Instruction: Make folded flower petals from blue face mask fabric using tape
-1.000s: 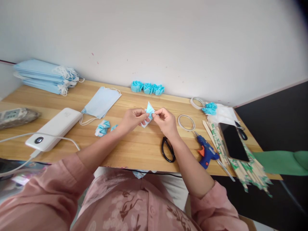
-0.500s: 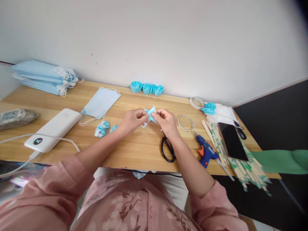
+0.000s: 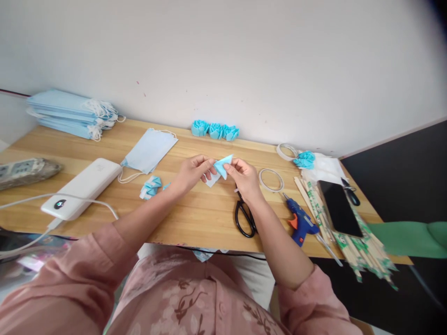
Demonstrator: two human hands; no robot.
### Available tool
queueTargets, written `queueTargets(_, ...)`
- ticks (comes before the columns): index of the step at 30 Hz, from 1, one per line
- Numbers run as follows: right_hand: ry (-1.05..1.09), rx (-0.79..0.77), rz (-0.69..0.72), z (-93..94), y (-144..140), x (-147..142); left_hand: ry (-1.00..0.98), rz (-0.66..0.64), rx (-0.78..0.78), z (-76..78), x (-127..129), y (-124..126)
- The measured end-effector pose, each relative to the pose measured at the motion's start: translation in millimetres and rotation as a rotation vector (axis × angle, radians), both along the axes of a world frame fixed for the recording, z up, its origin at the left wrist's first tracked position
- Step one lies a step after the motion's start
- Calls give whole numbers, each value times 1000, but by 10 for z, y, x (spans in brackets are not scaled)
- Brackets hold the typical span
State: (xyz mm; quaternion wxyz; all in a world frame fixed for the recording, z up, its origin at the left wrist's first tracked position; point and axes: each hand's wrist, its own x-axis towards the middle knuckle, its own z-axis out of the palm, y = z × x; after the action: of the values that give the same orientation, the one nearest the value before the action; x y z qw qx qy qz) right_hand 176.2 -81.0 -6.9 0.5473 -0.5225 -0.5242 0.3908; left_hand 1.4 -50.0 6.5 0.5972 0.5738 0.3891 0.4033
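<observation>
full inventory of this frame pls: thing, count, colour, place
folded mask piece: 1, blue, pinched between both hands
face mask stack: 1, blue, far left
single face mask: 1, blue, left of centre
folded pieces: few, blue, by left forearm
rosettes: 3, blue, at wall
power bank: 1, white, left
scissors: 1, black, under right wrist
glue gun: 1, blue
phone: 1, black, right
left hand; right hand

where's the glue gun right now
In the head view the blue glue gun lies on the wooden table, on the person's right, between the black scissors and the bundle of chopsticks, below the tape ring.
</observation>
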Motion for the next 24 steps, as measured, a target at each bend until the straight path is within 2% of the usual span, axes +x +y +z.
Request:
queueTargets(6,-26,-10,17,-23,5,7,32,-42,-20,-29,16,19)
queueTargets(11,-20,-2,46,-60,18,32,29,-41,-11,5,7,2)
queueTargets(17,38,15,94,-90,31,32,17,-14,0,-3,11,4)
queueTargets(24,18,-21,87,-96,37,13,11,22,37,-36,0,24)
